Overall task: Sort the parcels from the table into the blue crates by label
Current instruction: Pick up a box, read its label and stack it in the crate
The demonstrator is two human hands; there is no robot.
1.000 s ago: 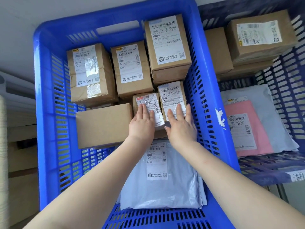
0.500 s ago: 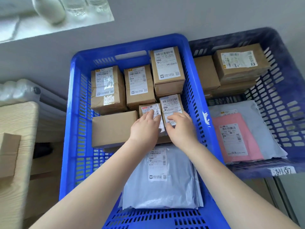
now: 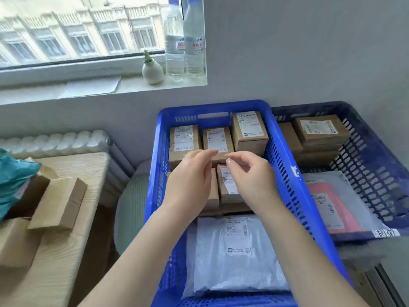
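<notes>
Both hands hovered over the bright blue slotted plastic crate [image 3: 285, 165], holding nothing: left hand [image 3: 190, 180] with fingers loosely extended, right hand [image 3: 252, 178] with fingers loosely curled. Small brown cardboard parcels [image 3: 228, 185] lay in the crate beneath them; a grey plastic mailer [image 3: 232, 262] lay nearer.

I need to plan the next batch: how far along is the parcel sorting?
Done: the bright blue crate holds several labelled boxes and a grey mailer; the darker crate holds boxes and a pink mailer. In hand: nothing; the left hand and right hand hover empty over the bright crate. Left: brown parcels and a teal bag on the wooden table.
</notes>
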